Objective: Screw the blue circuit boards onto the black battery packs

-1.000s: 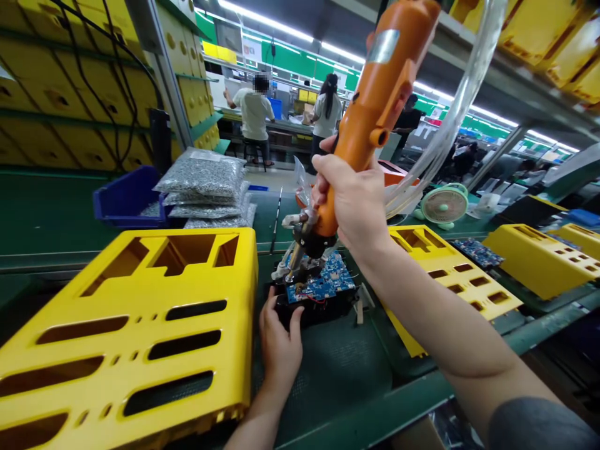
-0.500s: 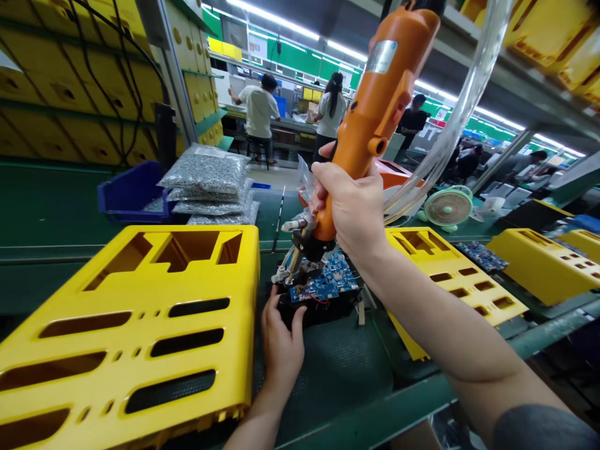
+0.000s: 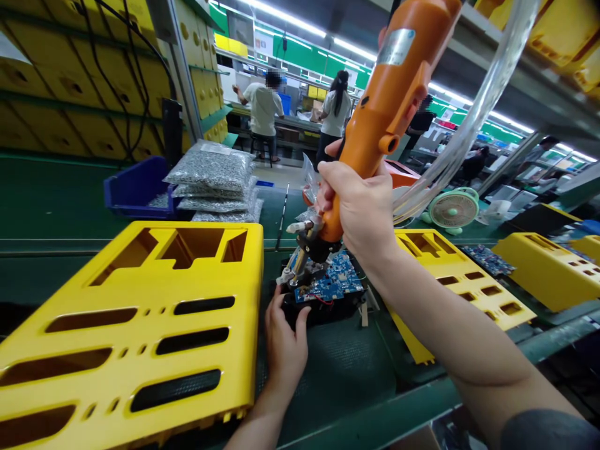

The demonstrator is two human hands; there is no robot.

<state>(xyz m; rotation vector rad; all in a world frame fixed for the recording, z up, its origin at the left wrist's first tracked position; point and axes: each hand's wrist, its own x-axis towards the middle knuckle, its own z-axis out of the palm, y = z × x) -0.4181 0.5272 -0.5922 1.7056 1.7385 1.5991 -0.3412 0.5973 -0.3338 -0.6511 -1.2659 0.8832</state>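
Observation:
My right hand is wrapped round the body of an orange electric screwdriver, held tilted. The metal tip of the screwdriver points down to the left end of a blue circuit board; its exact contact point is too small to make out. Beneath the board lies a black base, with a short red wire at the near edge. My left hand grips the left front corner of this base, thumb in front and fingers along its side. Clear tubes hang beside the screwdriver.
A large yellow housing stands close on the left, and another yellow housing is on the right. Behind are stacked bags of screws, a blue bin and a green fan. Several people work in the background.
The whole scene sits slightly farther right in the picture. Both hands keep their hold, and the screwdriver stays tilted with its tip at the board's left end.

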